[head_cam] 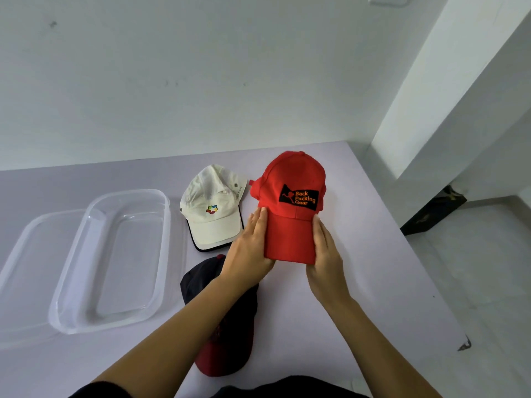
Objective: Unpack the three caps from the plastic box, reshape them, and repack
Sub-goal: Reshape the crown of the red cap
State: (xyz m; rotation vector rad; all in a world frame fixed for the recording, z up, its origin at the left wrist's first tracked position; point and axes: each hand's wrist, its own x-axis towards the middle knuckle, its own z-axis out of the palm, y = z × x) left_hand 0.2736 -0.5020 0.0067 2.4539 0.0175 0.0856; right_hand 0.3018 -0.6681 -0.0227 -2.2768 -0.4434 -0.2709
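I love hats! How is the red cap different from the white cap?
The left hand and right hand press the red cap's brim sides; the white cap lies untouched on the table. The red cap has a black patch reading "Back Packing Gear"; the white cap has a small colourful logo. The red cap's brim is all red; the white cap's has a dark edge. Both are peaked caps, brims toward the person.

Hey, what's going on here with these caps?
A person presses the brim of the red cap between the left hand and right hand, fingers straight. The white cap and the dark cap lie on the table beside it. The clear box sits empty on the left, so all three caps are unpacked.
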